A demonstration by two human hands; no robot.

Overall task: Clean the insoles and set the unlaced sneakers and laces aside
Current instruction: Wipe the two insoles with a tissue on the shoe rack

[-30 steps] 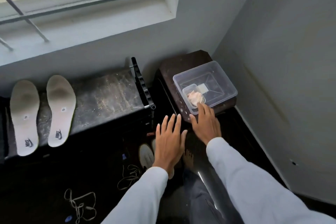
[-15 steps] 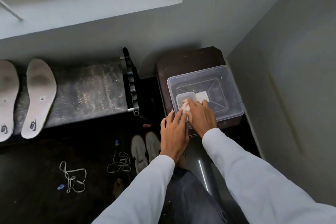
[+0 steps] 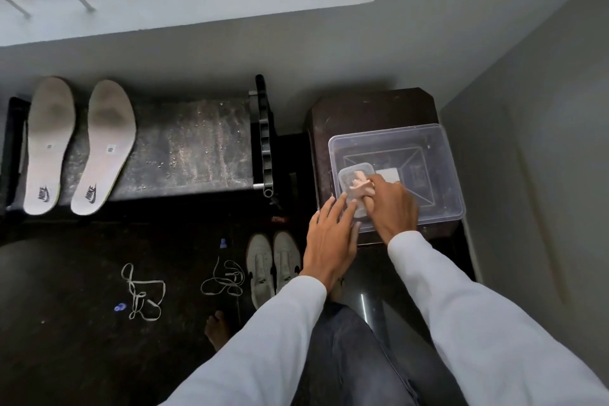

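At the far left, two pale insoles (image 3: 80,145) are lying side by side, heels toward the camera, on a dusty dark desk (image 3: 194,148) under the window sill. Each is showing a dark logo near its heel, and both heels are overhanging the near edge of the desk a little.

On the dark floor (image 3: 66,323) below, one loose lace (image 3: 142,293) is lying in a tangle, with a small blue bit just beside it. A second lace (image 3: 224,278) is sitting further right, close to the pair of unlaced sneakers (image 3: 273,260). The sneakers are standing together, toes pointing toward the desk, partly hidden by the left sleeve. A bare foot is showing on the floor near them.

The left hand (image 3: 329,241) is reaching forward with its fingers (image 3: 339,204) stretched out and released, the tips resting against the near rim of a small clear tub (image 3: 346,175). That tub is sitting inside a larger clear container (image 3: 438,155), which is resting on a dark brown stand (image 3: 369,112) in the corner.

The right hand (image 3: 392,204) is reaching into the small tub, its fingers curled and grasping a pinkish cloth (image 3: 360,182) that is bunching up above the tub. A white square piece is lying on the container floor just behind this hand. Both arms are wearing white sleeves.
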